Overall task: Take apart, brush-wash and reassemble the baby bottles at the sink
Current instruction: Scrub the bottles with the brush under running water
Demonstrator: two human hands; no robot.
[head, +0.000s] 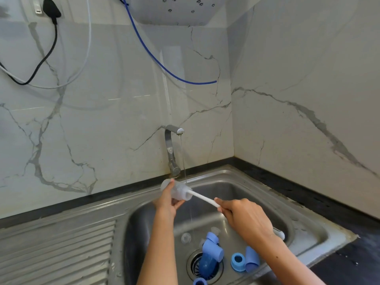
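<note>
blue caps [238, 261], white brush handle [203, 197]

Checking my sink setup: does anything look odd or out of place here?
A blue tube hangs loose down the wall, its free end dangling above the tap. Blue bottle parts lie over the sink drain.

Blue bottle parts [212, 248] crowd the sink [232, 177] floor around the drain, from 5 to 7 o'clock; the tap [171, 149] stands at 12; the basin's right half lies open.

Bottle parts [212, 248] in sink [257, 182], below tap [172, 149].
</note>
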